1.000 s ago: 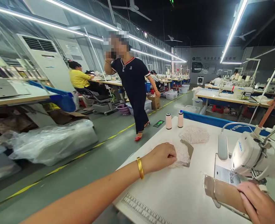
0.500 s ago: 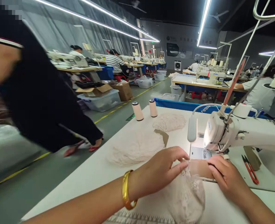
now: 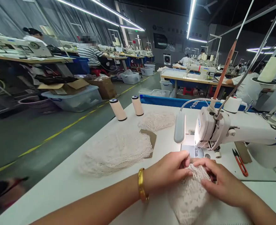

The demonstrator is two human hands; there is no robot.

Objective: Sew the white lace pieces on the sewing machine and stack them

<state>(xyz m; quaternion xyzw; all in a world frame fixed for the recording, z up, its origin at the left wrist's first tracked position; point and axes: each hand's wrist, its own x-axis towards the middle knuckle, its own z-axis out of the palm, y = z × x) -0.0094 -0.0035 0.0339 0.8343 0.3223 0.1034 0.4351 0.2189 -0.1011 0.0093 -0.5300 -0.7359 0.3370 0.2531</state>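
A piece of cream lace fabric hangs toward the table's front edge from between my hands. My left hand, with a gold bangle at the wrist, pinches its upper left edge. The fingers of my right hand are closed on its upper right side. Just beyond the fingertips is the white sewing machine, its lamp lit over the needle plate. To the left lies a stack of lace pieces partly over a brown card, with a smaller lace pile behind.
Two peach thread cones stand at the table's far left corner. Red-handled thread snips lie right of the needle area. A blue cloth runs along the far edge. Plastic bins and co-workers at machines are beyond the aisle.
My right hand has come left off the brown piece by the needle plate and now grips the lace beside my left hand. The view has turned right; the passer-by has mostly left it.
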